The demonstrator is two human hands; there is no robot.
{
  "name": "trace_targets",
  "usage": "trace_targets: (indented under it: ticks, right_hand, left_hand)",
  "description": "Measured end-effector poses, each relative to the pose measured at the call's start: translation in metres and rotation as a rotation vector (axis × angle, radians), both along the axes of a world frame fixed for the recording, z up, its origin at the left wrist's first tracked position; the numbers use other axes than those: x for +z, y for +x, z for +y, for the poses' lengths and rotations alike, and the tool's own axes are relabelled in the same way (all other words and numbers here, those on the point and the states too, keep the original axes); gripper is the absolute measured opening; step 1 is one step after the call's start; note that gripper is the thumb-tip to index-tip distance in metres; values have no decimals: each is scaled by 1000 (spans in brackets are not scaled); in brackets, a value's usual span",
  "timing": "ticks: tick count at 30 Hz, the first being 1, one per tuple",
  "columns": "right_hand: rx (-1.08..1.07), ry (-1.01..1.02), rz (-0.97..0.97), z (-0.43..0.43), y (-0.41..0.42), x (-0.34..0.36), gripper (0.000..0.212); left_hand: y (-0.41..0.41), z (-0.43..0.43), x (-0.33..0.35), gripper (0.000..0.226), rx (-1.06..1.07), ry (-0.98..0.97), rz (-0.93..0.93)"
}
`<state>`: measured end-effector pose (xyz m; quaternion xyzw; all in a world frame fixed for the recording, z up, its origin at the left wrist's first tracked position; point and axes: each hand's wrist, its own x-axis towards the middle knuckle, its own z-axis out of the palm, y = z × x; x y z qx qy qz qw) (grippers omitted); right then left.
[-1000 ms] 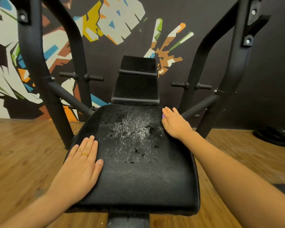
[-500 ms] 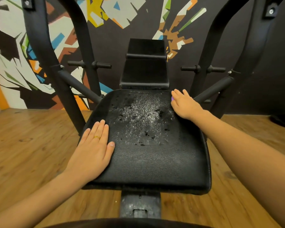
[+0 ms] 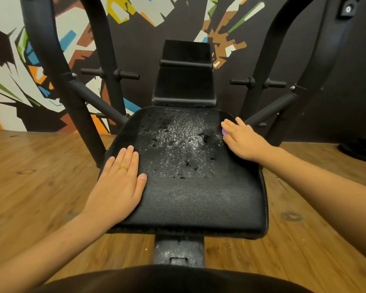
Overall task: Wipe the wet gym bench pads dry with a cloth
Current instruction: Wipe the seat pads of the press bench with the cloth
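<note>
- Two hands are down and neither holds a cloth; no cloth is in view.
- left hand (image 3: 116, 182): palm flat on the near-left edge of the seat pad (image 3: 199, 204), fingers straight, grip slack and empty.
- Centre: water droplets (image 3: 178, 142) beaded over the pad's far half. Can't tell if the back pad (image 3: 184, 81) behind is wet.
- right hand (image 3: 241, 140): flat on the far-right corner just beside the wet patch, grip empty too.
- Risk: a bare palm sliding in would likely smear the water or push drips onto the wooden floor (image 3: 40, 176).
</note>
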<state>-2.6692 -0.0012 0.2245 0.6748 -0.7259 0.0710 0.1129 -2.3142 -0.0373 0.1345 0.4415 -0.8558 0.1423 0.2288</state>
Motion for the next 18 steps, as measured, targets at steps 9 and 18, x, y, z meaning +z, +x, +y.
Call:
trace_targets:
  ticks: [9, 18]
  right_hand:
    - [-75, -94, -114, -72, -7, 25, 46]
    - [-7, -178, 32, 33, 18, -21, 42]
  left_hand:
    - [0, 1, 1, 76, -4, -7, 8]
    - [1, 0, -1, 74, -6, -23, 6]
